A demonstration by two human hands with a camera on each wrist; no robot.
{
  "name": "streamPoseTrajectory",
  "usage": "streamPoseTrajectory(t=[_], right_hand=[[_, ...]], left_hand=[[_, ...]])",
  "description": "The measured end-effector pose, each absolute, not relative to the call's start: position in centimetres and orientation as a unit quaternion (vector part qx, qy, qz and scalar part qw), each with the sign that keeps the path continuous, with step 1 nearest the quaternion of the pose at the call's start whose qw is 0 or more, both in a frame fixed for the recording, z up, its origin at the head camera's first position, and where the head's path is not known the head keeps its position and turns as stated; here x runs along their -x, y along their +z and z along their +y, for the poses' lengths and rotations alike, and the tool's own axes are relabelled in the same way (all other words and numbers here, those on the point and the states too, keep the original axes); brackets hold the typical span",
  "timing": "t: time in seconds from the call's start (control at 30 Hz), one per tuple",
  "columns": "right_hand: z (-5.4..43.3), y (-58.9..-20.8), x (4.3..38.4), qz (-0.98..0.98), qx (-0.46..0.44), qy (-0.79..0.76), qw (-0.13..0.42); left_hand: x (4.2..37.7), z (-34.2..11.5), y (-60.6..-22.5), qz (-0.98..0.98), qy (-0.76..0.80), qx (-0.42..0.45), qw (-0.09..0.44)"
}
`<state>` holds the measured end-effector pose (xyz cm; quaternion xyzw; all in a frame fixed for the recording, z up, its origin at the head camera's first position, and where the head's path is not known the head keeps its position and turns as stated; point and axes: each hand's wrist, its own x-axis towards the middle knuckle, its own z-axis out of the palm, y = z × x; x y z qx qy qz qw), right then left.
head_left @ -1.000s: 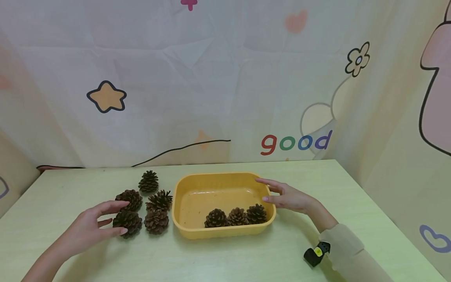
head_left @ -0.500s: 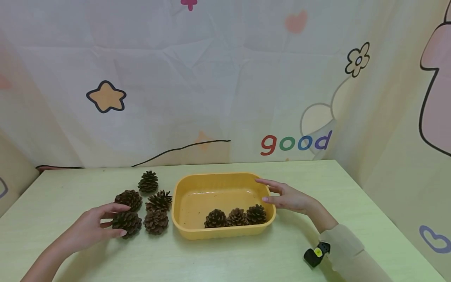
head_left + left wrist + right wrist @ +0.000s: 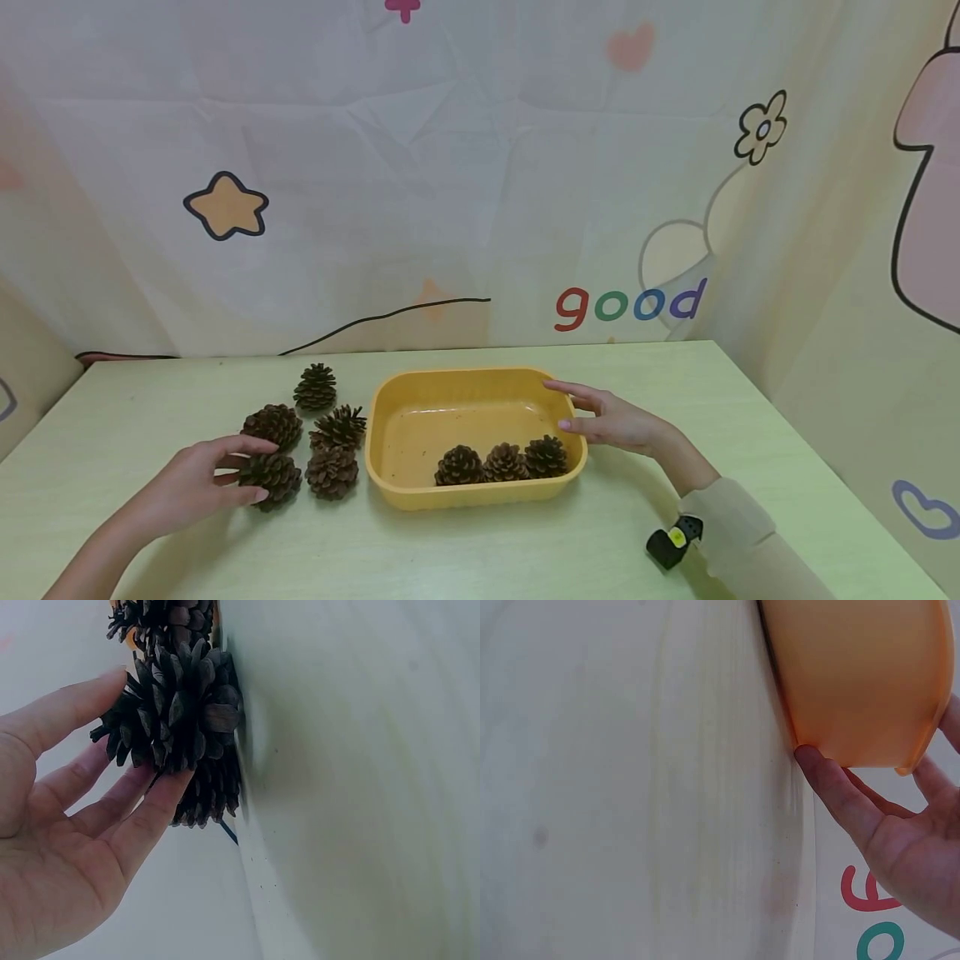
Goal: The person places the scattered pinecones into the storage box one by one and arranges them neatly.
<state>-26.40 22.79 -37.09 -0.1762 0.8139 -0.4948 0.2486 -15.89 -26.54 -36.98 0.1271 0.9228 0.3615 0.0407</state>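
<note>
In the head view my left hand (image 3: 187, 487) holds the nearest pine cone (image 3: 276, 481) on the left of the table, thumb on the near side and fingers on the far side. The left wrist view shows that pine cone (image 3: 169, 712) between thumb and fingers, close to the tabletop. My right hand (image 3: 618, 423) grips the right end of a yellow plastic basin (image 3: 427, 500), its thumb over the rim. In the right wrist view the fingers (image 3: 844, 799) lie against the basin's outer wall (image 3: 862, 682). Three pine cones (image 3: 505, 462) sit along the basin's near wall.
Several more pine cones stand left of the basin, among them one at the back (image 3: 315, 388) and one beside the held cone (image 3: 332, 472). A small black object (image 3: 673, 542) is at the right sleeve. A printed curtain (image 3: 480, 192) hangs behind the pale table (image 3: 480, 550).
My left hand's fingers have closed in around the nearest pine cone, which has barely shifted. The right hand and the basin have stayed in place.
</note>
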Motion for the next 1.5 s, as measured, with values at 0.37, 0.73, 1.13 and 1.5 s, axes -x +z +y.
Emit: streamPoseTrajectory(t=[0.37, 0.73, 1.13, 1.5], right_hand=[[22.8, -37.0, 26.3, 0.807, 0.187, -0.501, 0.252], [22.8, -36.9, 26.3, 0.805, 0.187, -0.503, 0.255], [22.9, -36.9, 26.4, 0.800, 0.194, -0.505, 0.260], [22.8, -36.8, 26.3, 0.799, 0.191, -0.507, 0.261]], left_hand=[[15.1, -25.7, -36.1, 0.921, 0.364, -0.142, 0.014], [14.4, -25.1, -34.7, 0.922, 0.356, -0.153, -0.019], [14.2, -23.8, -33.4, 0.918, 0.359, -0.161, -0.043], [14.5, -21.8, -32.4, 0.903, 0.387, -0.174, -0.068]])
